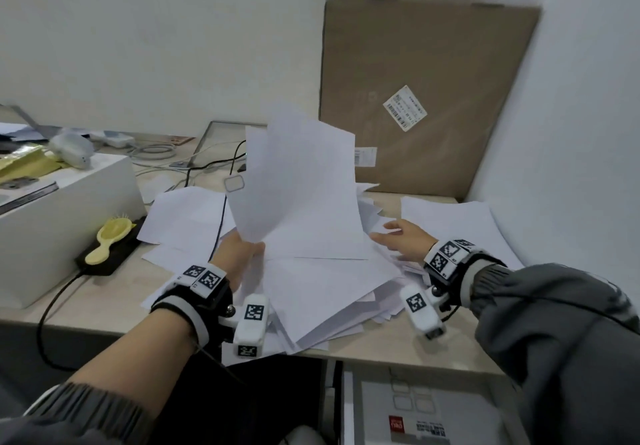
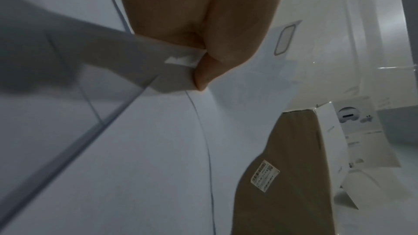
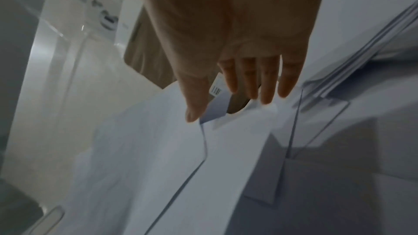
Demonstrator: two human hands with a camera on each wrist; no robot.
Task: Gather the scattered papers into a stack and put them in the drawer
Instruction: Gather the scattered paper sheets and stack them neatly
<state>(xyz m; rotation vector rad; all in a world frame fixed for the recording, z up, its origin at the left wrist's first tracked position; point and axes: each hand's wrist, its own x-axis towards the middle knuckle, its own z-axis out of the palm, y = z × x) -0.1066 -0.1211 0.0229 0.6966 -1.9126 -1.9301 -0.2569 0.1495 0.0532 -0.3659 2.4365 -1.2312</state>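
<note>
White papers lie scattered across the desk in a loose heap (image 1: 332, 289), with more sheets at the left (image 1: 187, 219) and right (image 1: 460, 223). My left hand (image 1: 242, 254) pinches the lower corner of a few sheets (image 1: 298, 181) and holds them raised and tilted above the heap; the left wrist view shows thumb and fingers (image 2: 203, 71) clamped on the paper edge (image 2: 181, 60). My right hand (image 1: 398, 237) hovers over the heap's right side with fingers (image 3: 267, 81) straight and spread, holding nothing. An open drawer (image 1: 433, 410) sits below the desk's front edge.
A large cardboard box (image 1: 422, 91) leans on the wall behind the papers. A white box (image 1: 62, 216) stands at the left, with a yellow hairbrush (image 1: 107, 237) on a black pad beside it. Cables (image 1: 207, 167) run across the desk's back.
</note>
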